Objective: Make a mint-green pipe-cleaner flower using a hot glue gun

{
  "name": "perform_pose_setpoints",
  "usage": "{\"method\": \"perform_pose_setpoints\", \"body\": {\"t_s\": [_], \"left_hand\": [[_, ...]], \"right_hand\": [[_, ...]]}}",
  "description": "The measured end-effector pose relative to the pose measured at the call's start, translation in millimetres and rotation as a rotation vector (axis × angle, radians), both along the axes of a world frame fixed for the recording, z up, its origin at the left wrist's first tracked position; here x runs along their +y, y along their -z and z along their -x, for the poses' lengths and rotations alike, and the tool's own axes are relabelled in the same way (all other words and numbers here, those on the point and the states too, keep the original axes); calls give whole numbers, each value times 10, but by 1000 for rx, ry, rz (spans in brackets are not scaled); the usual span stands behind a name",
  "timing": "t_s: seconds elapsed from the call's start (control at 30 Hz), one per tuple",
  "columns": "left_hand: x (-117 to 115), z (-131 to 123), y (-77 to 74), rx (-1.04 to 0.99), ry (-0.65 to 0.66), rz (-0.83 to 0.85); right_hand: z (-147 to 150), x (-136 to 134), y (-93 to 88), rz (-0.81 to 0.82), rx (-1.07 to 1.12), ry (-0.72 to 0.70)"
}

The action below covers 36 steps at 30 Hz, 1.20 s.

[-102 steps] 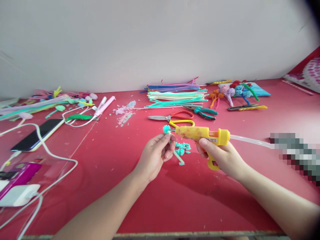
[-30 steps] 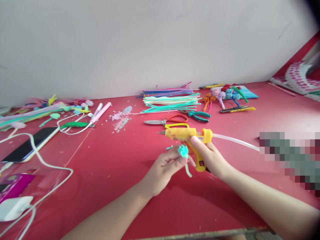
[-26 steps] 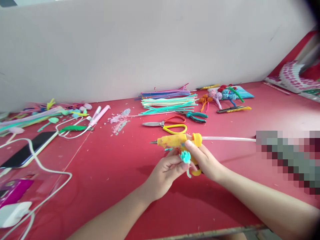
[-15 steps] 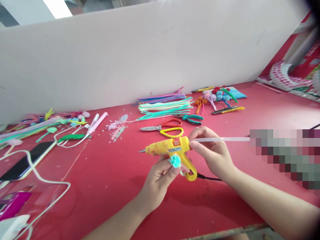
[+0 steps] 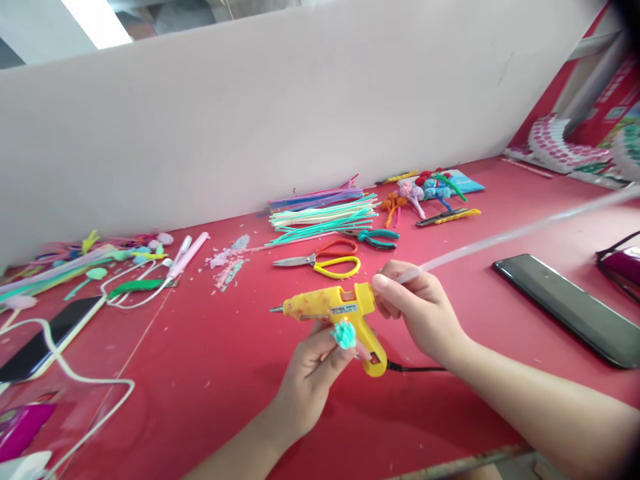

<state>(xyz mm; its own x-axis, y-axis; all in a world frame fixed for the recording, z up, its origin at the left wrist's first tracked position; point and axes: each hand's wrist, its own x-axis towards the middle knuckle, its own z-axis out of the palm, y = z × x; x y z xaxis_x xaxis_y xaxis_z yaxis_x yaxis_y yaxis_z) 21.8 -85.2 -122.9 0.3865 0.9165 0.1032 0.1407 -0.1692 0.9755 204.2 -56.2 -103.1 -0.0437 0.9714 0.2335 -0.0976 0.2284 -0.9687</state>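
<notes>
Glue stick [image 5: 475, 247] now slants, right fingers [image 5: 400, 297] pinching it, left fingers [image 5: 336, 364] a tuft [image 5: 344, 334]; gun label [image 5: 344, 309] unreadable.

A yellow glue gun [image 5: 320, 303] points left behind a turquoise tuft [image 5: 344, 334], translucent stick [image 5: 475, 247] aslant.

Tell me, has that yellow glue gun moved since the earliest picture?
Yes. Against the scissors lying behind it, the yellow glue gun has shifted left and lower in the view; its nozzle now sits left of the scissors' pivot.

Out there, my left hand [image 5: 309, 373] holds the glue gun [image 5: 320, 303] and teal puff [image 5: 344, 335] while my right hand [image 5: 425, 310] pinches the glue stick [image 5: 500, 239].
</notes>
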Motion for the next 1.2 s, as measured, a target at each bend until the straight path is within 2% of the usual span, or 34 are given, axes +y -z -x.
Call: {"method": "perform_pose_setpoints", "body": {"t_s": [0.17,0.33,0.5,0.7,0.83,1.0,1.07,1.13,1.2], "left_hand": [[5,-19,4,-1,3,-7],[6,3,100,-56,-25,59],[4,40,164,-134,-76,130],[32,36,167,-83,-70,87],[62,34,154,-111,-39,105],[101,48,68,-18,56,69],[115,51,36,-7,71,60],[127,52,14,-9,79,67],[136,52,-2,-15,83,89]], "right_hand": [[27,11,29,20,16,-48],[-21,23,52,-52,122,-101],[9,4,24,9,147,-36],[36,16,39,34,103,19],[43,55,68,99,175,-138],[38,70,59,253,135,-513],[39,61,54,271,113,-608],[48,51,59,297,88,-621],[58,51,77,338,66,-537]]}}
